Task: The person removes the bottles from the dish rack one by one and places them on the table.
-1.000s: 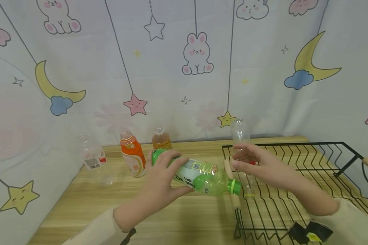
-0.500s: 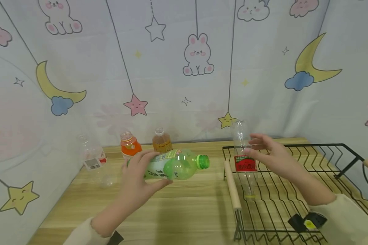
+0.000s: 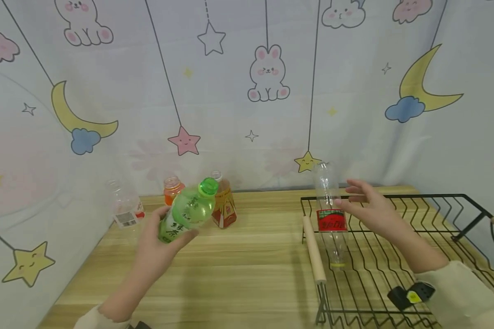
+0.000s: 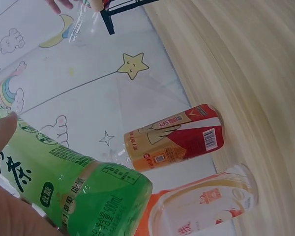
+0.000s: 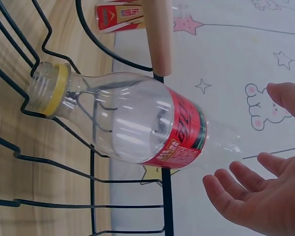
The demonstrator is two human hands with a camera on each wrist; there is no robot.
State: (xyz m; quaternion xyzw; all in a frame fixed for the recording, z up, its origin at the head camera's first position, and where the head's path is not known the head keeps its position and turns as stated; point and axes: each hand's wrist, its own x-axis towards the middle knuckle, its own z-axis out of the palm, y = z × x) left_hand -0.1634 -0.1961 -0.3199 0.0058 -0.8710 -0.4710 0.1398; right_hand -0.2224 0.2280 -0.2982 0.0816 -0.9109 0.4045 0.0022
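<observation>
My left hand (image 3: 158,242) grips a green tea bottle (image 3: 189,212), its green top tilted up and to the right. In the left wrist view the bottle's base (image 4: 123,201) points toward two other bottles. A clear bottle with a red label (image 3: 331,219) stands upside down in the black wire rack (image 3: 378,230), its yellow-ringed neck (image 5: 51,88) down among the wires. Just right of that bottle is my right hand (image 3: 372,210), fingers spread and relaxed, holding nothing. The right wrist view shows a gap between the fingers (image 5: 226,189) and the clear bottle.
Behind the tea bottle stand an orange bottle (image 3: 173,185) and a red-and-tan labelled bottle (image 3: 224,205). A clear bottle with a white label (image 3: 125,205) is at the left. The rack has wooden handles (image 3: 314,251). A patterned curtain (image 3: 230,91) hangs behind the wooden table (image 3: 247,274).
My left hand has moved left with the tea bottle and turned it from lying sideways to neck up. My right hand has drawn away to the right from the red-labelled bottle.
</observation>
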